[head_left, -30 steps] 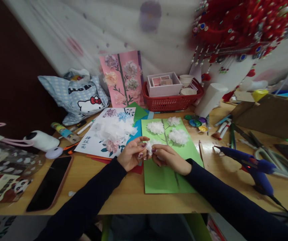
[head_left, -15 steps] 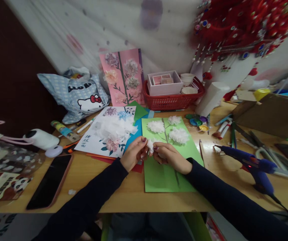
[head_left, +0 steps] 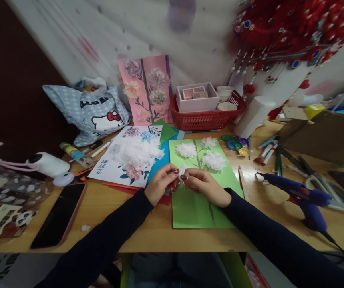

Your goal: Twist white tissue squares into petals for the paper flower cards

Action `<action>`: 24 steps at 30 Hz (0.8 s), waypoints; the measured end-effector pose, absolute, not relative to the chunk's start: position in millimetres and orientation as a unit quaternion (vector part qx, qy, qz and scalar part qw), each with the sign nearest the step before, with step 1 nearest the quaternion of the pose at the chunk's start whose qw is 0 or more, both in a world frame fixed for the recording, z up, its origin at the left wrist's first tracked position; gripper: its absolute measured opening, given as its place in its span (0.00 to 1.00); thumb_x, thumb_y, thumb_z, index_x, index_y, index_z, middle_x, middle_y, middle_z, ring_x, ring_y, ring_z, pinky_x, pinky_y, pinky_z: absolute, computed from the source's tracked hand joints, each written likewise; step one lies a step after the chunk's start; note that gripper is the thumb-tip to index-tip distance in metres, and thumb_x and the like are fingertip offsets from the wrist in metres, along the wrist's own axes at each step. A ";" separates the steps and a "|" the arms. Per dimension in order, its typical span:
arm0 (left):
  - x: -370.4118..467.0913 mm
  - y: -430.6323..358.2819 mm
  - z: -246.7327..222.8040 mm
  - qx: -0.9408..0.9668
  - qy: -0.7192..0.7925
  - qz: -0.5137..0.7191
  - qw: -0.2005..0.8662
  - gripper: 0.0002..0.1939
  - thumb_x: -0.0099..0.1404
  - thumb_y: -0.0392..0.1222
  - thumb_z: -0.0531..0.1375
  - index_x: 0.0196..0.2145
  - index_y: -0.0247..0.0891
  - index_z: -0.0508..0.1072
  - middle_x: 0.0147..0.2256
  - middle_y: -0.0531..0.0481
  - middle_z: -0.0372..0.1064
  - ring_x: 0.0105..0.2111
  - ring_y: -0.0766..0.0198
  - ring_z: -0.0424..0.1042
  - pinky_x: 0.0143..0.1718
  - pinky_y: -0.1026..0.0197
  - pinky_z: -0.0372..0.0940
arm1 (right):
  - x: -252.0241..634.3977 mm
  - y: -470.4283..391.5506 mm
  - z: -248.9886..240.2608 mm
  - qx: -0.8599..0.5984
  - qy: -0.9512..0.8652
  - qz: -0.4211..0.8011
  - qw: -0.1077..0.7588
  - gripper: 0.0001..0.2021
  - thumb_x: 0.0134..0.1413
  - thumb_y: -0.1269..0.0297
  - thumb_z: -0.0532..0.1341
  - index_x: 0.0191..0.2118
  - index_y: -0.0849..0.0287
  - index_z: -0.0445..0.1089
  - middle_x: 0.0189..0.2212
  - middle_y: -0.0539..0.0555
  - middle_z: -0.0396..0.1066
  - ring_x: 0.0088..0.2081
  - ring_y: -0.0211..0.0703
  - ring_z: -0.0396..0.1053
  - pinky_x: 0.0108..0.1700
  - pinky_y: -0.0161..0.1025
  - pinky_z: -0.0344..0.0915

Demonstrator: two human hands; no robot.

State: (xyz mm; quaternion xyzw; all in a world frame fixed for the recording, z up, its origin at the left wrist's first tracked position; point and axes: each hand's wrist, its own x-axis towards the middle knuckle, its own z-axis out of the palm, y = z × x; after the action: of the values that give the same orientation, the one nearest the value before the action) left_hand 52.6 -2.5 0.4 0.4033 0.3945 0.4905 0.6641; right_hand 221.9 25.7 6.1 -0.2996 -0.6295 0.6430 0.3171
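Note:
My left hand [head_left: 163, 180] and my right hand [head_left: 202, 183] meet over the left edge of a green card [head_left: 189, 214], their fingertips pinched on a small piece of white tissue paper [head_left: 181, 179]. The fingers cover most of that piece. On the card, a painted grey-brown stem [head_left: 197, 154] bears several fluffy white paper flowers [head_left: 213, 160]. To the left, a heap of white tissue paper [head_left: 132, 152] lies on a white sheet printed with flowers [head_left: 112, 163]. A pencil [head_left: 241, 180] rests along the card's right edge.
A blue glue gun [head_left: 303, 196] with a lit red light and scissors [head_left: 330, 188] lie at right. A phone [head_left: 59, 216] is at left. Behind stand a red basket [head_left: 207, 120], a pink flower card [head_left: 136, 108], a paper roll [head_left: 254, 116] and a checked bag [head_left: 100, 112].
My fingertips have closed further over the white tissue piece, so less of it shows. My right hand's thumb has shifted slightly left. The other things stay put.

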 end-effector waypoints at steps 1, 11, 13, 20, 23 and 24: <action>52.6 -2.5 -0.4 0.406 0.396 0.487 0.664 0.22 0.54 0.56 0.70 0.27 0.38 0.65 0.17 0.60 0.59 0.17 0.73 0.56 0.20 0.67 0.51 | 221.6 25.3 6.1 -0.294 -0.631 0.646 0.313 0.15 0.57 0.57 0.61 0.23 0.58 0.64 0.17 0.42 0.53 0.19 0.32 0.46 0.23 0.35 0.44; 52.5 -1.2 -2.3 0.427 0.405 0.471 0.657 0.24 0.55 0.61 0.67 0.26 0.39 0.63 0.18 0.58 0.60 0.17 0.72 0.56 0.20 0.66 0.51 | 221.2 25.0 6.4 -0.279 -0.621 0.664 0.309 0.10 0.57 0.61 0.58 0.27 0.60 0.68 0.16 0.42 0.52 0.19 0.33 0.47 0.23 0.35 0.46; 52.4 -1.3 -1.9 0.432 0.406 0.467 0.656 0.24 0.55 0.61 0.67 0.26 0.39 0.64 0.18 0.58 0.60 0.17 0.72 0.56 0.20 0.66 0.50 | 221.1 24.8 7.3 -0.282 -0.621 0.663 0.309 0.11 0.58 0.61 0.57 0.27 0.60 0.68 0.15 0.42 0.53 0.19 0.33 0.47 0.23 0.35 0.47; 52.5 -1.4 -0.2 0.444 0.411 0.458 0.652 0.23 0.56 0.60 0.66 0.26 0.39 0.64 0.18 0.58 0.61 0.17 0.72 0.54 0.19 0.66 0.48 | 219.8 25.1 11.0 -0.276 -0.623 0.663 0.309 0.11 0.56 0.61 0.56 0.26 0.59 0.66 0.15 0.43 0.55 0.18 0.33 0.48 0.23 0.36 0.47; 52.5 -1.1 -1.2 0.451 0.417 0.458 0.642 0.23 0.55 0.60 0.67 0.26 0.39 0.64 0.17 0.59 0.60 0.17 0.73 0.54 0.20 0.66 0.48 | 220.1 25.0 13.0 -0.275 -0.626 0.664 0.304 0.13 0.58 0.60 0.54 0.25 0.59 0.65 0.15 0.43 0.55 0.18 0.33 0.48 0.23 0.37 0.47; 52.3 -1.0 -1.7 0.454 0.419 0.456 0.640 0.23 0.55 0.60 0.67 0.26 0.38 0.65 0.17 0.59 0.59 0.17 0.73 0.53 0.19 0.66 0.48 | 220.5 24.9 13.3 -0.275 -0.626 0.664 0.302 0.13 0.58 0.60 0.54 0.25 0.59 0.65 0.15 0.43 0.55 0.18 0.33 0.48 0.23 0.37 0.47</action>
State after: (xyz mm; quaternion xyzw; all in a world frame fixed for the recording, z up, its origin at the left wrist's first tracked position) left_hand 52.3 -1.0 -1.7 0.4544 0.4194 0.4557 0.6403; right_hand 220.5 24.9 13.3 -0.2750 -0.6262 0.6642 0.3017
